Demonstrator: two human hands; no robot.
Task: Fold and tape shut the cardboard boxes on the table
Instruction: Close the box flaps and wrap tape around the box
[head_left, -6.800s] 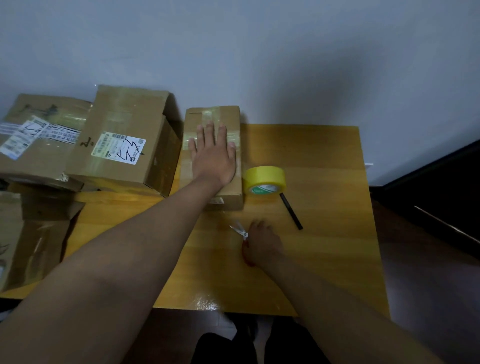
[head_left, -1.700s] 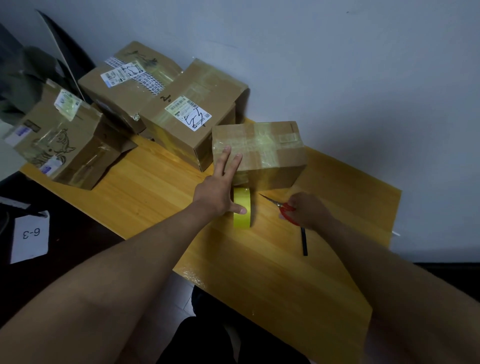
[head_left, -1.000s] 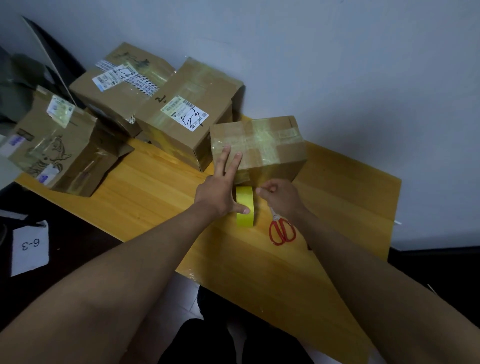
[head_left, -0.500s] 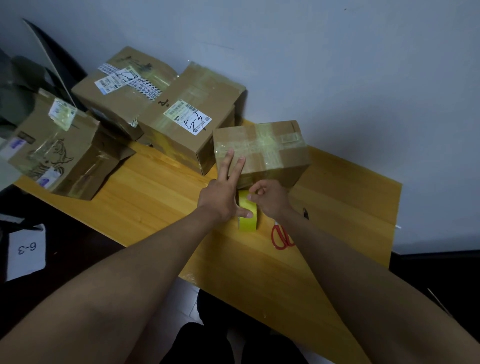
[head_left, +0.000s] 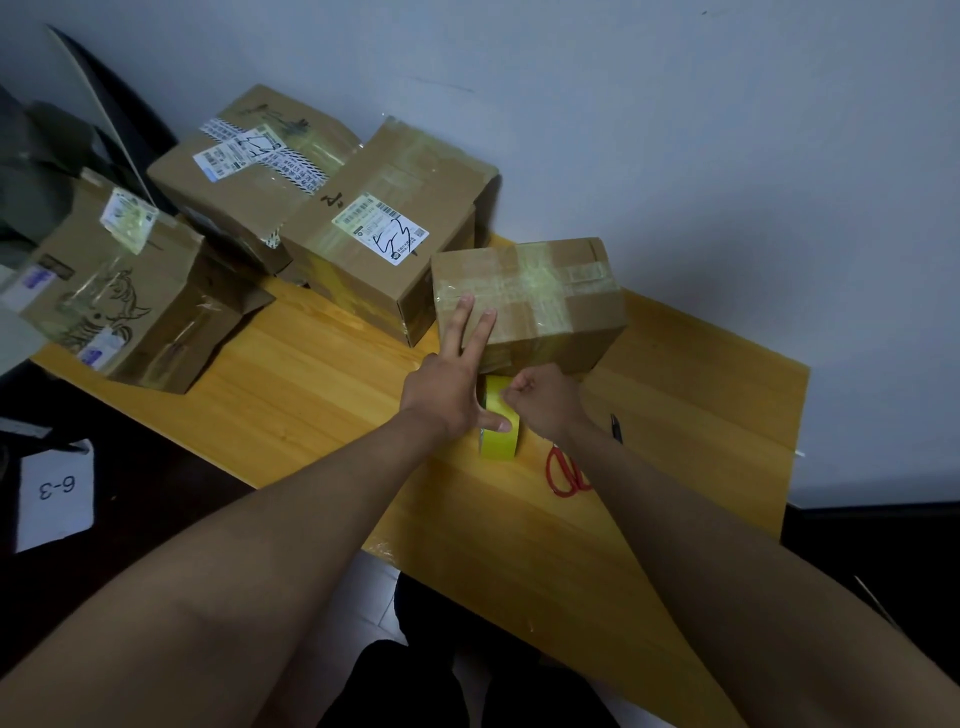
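Note:
A small taped cardboard box (head_left: 545, 296) sits on the wooden table (head_left: 322, 395) near the wall. A yellow tape roll (head_left: 500, 439) stands on edge just in front of it. My left hand (head_left: 449, 387) holds the roll, thumb across its face, with two fingers stretched up against the box's near side. My right hand (head_left: 545, 397) has curled fingers and pinches at the top of the roll. Red-handled scissors (head_left: 563, 470) lie on the table behind my right wrist.
Three bigger taped boxes stand to the left: one with a white label (head_left: 384, 244), one behind it (head_left: 249, 171), one overhanging the table's left end (head_left: 124, 291). A black pen (head_left: 616, 427) lies past the scissors. A paper marked 6-3 (head_left: 54, 493) lies on the dark floor.
My right hand put the scissors down on the table and came to the tape roll. Its fingers have closed tighter on the roll's top. My left hand has stayed on the roll and box.

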